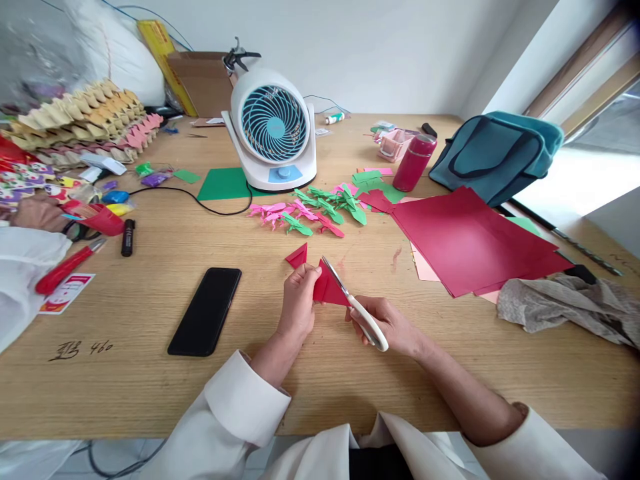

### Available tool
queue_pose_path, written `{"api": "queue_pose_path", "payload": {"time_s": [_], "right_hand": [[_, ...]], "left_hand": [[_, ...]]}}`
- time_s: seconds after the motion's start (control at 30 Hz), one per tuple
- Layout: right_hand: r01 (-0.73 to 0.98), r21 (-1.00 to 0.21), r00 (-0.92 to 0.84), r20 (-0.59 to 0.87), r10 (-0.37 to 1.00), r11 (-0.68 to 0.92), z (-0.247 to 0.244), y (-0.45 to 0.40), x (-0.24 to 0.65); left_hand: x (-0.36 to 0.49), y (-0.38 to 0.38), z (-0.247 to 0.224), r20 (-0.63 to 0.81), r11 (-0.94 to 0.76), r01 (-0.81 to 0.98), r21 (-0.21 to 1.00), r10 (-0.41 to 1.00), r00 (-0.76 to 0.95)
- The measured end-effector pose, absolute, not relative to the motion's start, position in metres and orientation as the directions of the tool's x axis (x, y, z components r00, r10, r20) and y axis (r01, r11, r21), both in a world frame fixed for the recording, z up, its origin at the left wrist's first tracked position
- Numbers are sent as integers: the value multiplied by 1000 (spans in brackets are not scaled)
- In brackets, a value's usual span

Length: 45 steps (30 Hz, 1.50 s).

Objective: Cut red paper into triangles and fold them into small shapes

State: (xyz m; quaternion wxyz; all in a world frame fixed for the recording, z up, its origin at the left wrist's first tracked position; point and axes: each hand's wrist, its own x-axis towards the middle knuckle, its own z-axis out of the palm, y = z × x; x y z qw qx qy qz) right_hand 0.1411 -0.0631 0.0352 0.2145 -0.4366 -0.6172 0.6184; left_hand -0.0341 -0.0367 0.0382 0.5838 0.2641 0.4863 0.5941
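Note:
My left hand (299, 299) pinches a folded piece of red paper (330, 288) between thumb and fingers, above the wooden table. In my right hand (387, 323) is a pair of scissors (363, 312) with white handles, its blades pointing up and left along the right edge of that paper. Just beyond my left hand lies another folded red paper piece (297, 255). Farther back sit several small folded paper figures in green (350, 205), pink (273, 213) and red (330, 225).
A white fan (275, 127) stands at the back. Red paper sheets (475, 233), a red flask (415, 162), a teal bag (493, 157) and a grey cloth (565, 308) are to the right. Left are a phone (205, 311), a marker (128, 238) and a red-handled tool (67, 268).

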Motion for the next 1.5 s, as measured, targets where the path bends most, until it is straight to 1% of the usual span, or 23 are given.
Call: {"api": "queue_pose_path", "payload": {"time_s": [0.1,0.27,0.47,0.7,1.13,1.27,1.37,1.5], "right_hand": [[270,-953,-532,-269,803,-140,32,-63,142],[277,-952,-528,-263,808,-129,31,-62,141],[283,-950,-519,-269,811,-134,33,-63,141],[305,-949,-521,-237,820,-80,30,-62,142],[313,-946,-487,-238,840,-86,30,-62,141],[350,-934,-473,-236,849,-64,30,-61,141],[391,-920,-433,-194,880,-10,29,-58,142],[479,-877,-286,-117,951,36,28,-48,152]], "left_hand": [[-33,-37,37,-240,141,-444,885,955,-175],[-31,-37,33,-211,124,-395,910,960,-184],[-30,-38,30,-193,125,-362,924,969,-156],[-29,-38,31,-182,113,-333,936,966,-185],[-29,-37,33,-176,100,-351,931,966,-191],[-30,-37,32,-161,85,-343,936,966,-200],[-31,-37,31,-166,92,-355,930,968,-186],[-32,-35,28,-151,77,-343,936,969,-195]]}}
